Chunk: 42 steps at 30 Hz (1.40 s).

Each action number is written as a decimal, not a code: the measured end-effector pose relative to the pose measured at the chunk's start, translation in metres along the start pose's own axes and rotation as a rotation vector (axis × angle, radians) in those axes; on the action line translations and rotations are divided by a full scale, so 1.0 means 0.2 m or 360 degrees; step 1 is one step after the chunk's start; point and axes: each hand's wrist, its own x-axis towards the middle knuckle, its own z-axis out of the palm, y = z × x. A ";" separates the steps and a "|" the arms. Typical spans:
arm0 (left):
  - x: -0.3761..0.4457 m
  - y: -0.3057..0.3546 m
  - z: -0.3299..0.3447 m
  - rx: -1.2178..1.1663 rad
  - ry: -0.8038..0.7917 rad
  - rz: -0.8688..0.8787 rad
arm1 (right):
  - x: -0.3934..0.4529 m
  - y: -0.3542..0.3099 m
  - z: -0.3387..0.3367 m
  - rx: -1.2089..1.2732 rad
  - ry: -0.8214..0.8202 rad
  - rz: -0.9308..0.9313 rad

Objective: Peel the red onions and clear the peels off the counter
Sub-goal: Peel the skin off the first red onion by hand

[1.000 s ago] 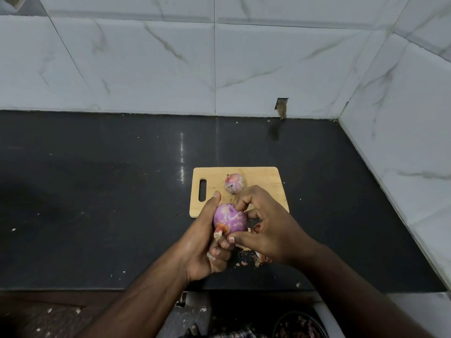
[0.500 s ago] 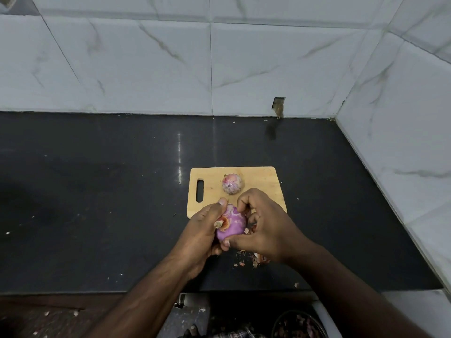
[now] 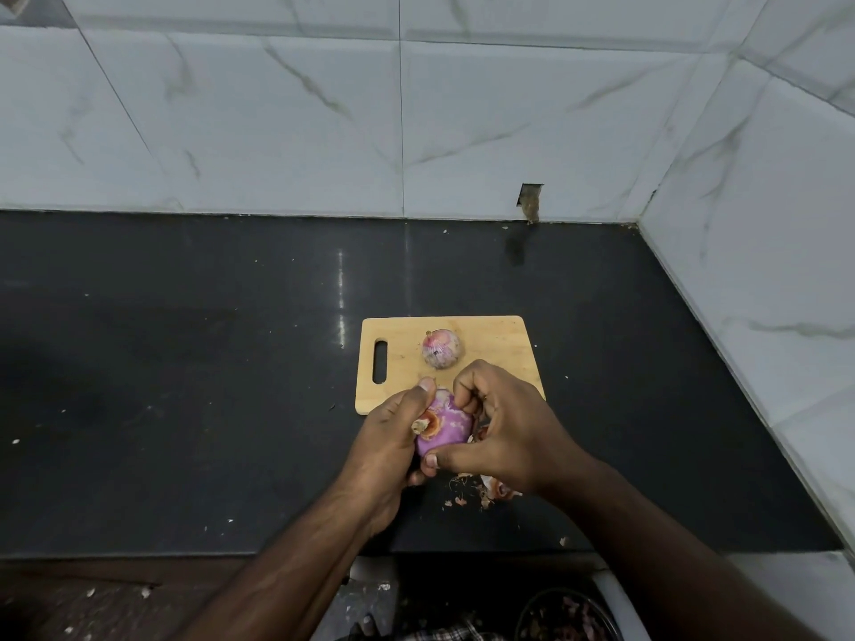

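A purple red onion (image 3: 446, 425) with its root end facing left is held just above the black counter (image 3: 185, 409), at the near edge of the wooden cutting board (image 3: 495, 337). My left hand (image 3: 386, 448) grips it from the left, thumb up over the top. My right hand (image 3: 502, 425) grips it from the right, fingers curled at its upper side and thumb under it. A second onion (image 3: 442, 348), paler and partly skinned, lies on the board. Loose peels (image 3: 486, 490) lie on the counter under my right wrist.
White marbled tiles wall the back and the right side. Small peel crumbs (image 3: 563, 541) dot the counter near its front edge. Below the edge, a dark round bowl (image 3: 566, 617) holds scraps.
The onion has been turned in my hands so its root end now points left, and both hands sit slightly closer to the board. The onion on the board has not moved.
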 end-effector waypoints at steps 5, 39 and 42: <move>0.00 -0.01 0.01 0.0005 0.0013 -0.0006 | -0.01 0.01 0.01 0.0004 0.0004 0.0007; 0.04 0.03 0.00 -0.0091 0.0180 -0.0229 | -0.01 0.02 0.01 -0.0282 0.0028 -0.0055; 0.07 0.05 -0.05 -0.0221 0.0250 -0.0275 | -0.05 0.02 0.03 -0.0353 -0.0185 -0.0095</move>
